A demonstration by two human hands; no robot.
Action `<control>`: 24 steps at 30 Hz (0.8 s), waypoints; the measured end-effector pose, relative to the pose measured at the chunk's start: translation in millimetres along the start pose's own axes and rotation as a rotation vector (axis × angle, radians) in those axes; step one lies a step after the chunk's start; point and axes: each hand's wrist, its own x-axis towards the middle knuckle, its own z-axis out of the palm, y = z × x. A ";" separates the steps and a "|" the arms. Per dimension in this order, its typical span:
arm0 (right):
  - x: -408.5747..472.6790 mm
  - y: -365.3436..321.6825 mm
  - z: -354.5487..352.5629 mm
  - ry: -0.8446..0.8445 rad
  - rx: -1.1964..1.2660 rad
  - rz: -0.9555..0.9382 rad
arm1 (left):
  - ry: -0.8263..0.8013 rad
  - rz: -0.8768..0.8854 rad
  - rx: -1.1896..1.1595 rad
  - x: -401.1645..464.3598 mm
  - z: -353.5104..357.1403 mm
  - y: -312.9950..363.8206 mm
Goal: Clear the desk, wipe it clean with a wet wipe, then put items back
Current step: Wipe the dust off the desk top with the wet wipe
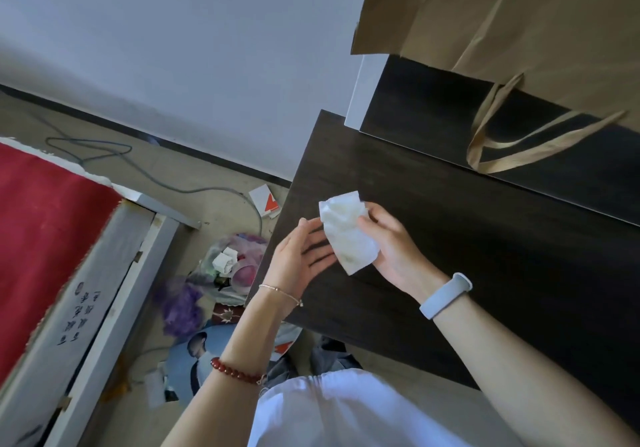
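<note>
Wet wipe (pixel 348 235) looks light, limp, damp: I'd bunch its middle; right hand (pixel 394 249) pinches its 1 o'clock edge, left hand (pixel 301 256) open beneath, over bench (pixel 467 238).

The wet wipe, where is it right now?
The wet wipe is mid-frame in the head view, pinched by the right hand, just above the dark desk, beside the open left hand.

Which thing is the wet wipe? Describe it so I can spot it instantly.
Find the dark desk filling the right of the view, then both hands above its left edge. The wipe is the crumpled white sheet pinched by the right hand, beside the open left hand. It is the only white thing over the desk.
</note>
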 end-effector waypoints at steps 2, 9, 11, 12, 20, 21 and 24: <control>-4.8 2.8 -5.9 -0.033 -0.129 -0.050 | -0.034 -0.079 -0.019 1.9 4.3 -3.9; -14.2 5.2 -18.8 -0.009 -0.563 -0.190 | -0.048 -0.135 0.146 -3.1 8.4 -12.7; -16.2 7.1 -18.1 0.062 -0.203 -0.068 | 0.103 0.001 0.137 -3.8 11.2 -17.2; -16.2 9.9 -18.7 0.063 -0.041 0.041 | 0.177 0.068 0.125 -4.1 13.1 -19.1; -8.8 10.8 -14.4 0.390 -0.292 -0.011 | 0.269 0.318 0.332 -9.4 30.7 -28.7; 0.6 5.5 -21.4 0.510 -0.510 -0.144 | 0.303 0.397 0.510 -9.1 27.3 -28.7; 28.7 -6.5 -53.7 0.706 -1.163 -0.451 | 0.427 0.504 1.238 -4.2 4.2 -32.4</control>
